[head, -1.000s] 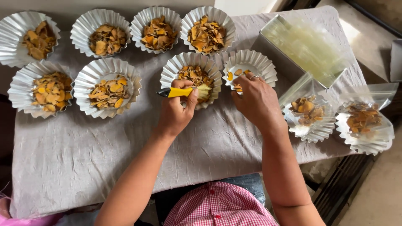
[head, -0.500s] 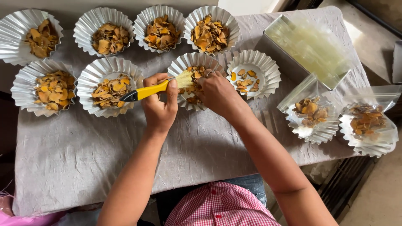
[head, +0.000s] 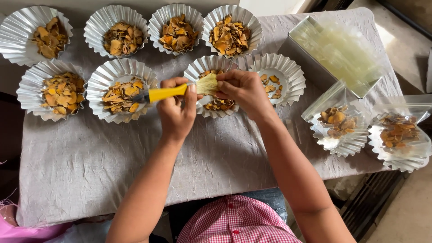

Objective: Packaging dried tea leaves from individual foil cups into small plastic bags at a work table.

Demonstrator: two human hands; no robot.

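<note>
Brush work over centre foil cup [head: 211,67]
L hand [head: 176,112] fisted on yellow-handled brush [head: 180,90]; R hand [head: 243,92] pinching bristle tips, both above the cup w/ dried orange chips.

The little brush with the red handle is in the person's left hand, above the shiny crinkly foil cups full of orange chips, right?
Nearly. The head view shows the small brush has a yellow handle, not red. The rest holds: the left hand holds it, above the shiny crinkly foil cups of orange chips, with the right hand at its pale bristles.
</note>
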